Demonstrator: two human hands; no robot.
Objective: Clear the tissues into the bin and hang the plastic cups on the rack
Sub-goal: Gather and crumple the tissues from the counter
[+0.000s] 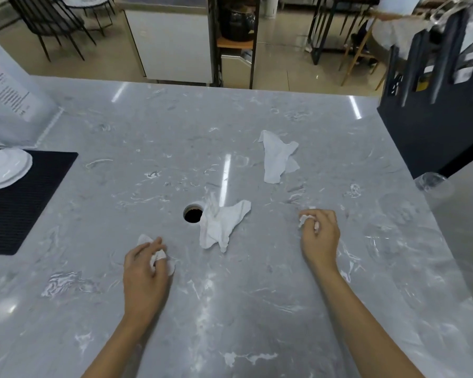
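My left hand [146,266] is closed around a crumpled white tissue [159,256] on the grey marble counter [230,309]. My right hand [321,236] grips another balled tissue [303,221]. A loose tissue [220,225] lies right beside the round bin hole [193,213] in the counter, partly over its right rim. A further tissue [277,156] lies flat farther back. Clear plastic cups [432,181] stand at the right, one near the dark rack [443,105], others faint around [388,241].
A black mat [25,203] with stacked white plates [3,167] sits at the left edge. A white printed box [8,105] stands behind it. Beyond the counter's far edge are chairs, a cabinet and a seated person.
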